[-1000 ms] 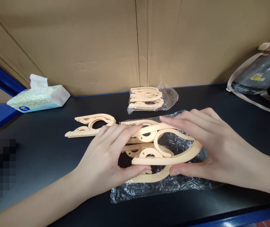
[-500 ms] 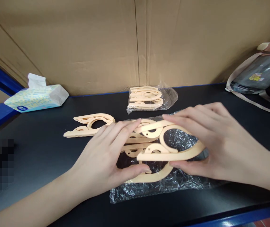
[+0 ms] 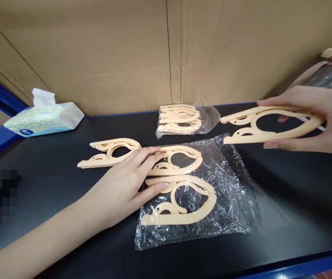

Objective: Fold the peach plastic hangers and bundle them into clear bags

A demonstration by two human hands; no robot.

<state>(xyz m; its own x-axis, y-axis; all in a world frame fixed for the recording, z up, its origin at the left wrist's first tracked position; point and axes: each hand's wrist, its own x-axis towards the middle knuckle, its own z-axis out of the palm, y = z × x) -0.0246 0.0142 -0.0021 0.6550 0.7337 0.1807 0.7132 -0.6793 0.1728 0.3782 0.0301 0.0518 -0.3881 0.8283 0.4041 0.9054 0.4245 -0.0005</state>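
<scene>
Raised over the right of the table, my right hand [image 3: 308, 122] grips a beige folded travel hanger [image 3: 288, 136] by its rounded end, thumb below and fingers above. My left hand [image 3: 131, 184] lies over the left ends of two similar hangers, the upper hanger [image 3: 195, 167] and the lower hanger [image 3: 195, 217]. Its fingers are stretched out, with the thumb apart on the lower one. Both hangers lie at a clear plastic bag [image 3: 227, 209]; I cannot tell whether they are inside it or on top.
More folded hangers [image 3: 119, 141] lie left of the bag. Behind stands a small clear bag [image 3: 209, 116] holding several hangers [image 3: 180, 116]. A tissue pack [image 3: 44, 118] sits at the back left, a transparent bag with a strap [image 3: 329, 75] at the back right. Cardboard [image 3: 110, 58] walls the black table [image 3: 52, 166].
My right hand has carried its hanger up and to the right, away from the bag. The two hangers beneath are now uncovered. My left hand has shifted slightly left and stays over them.
</scene>
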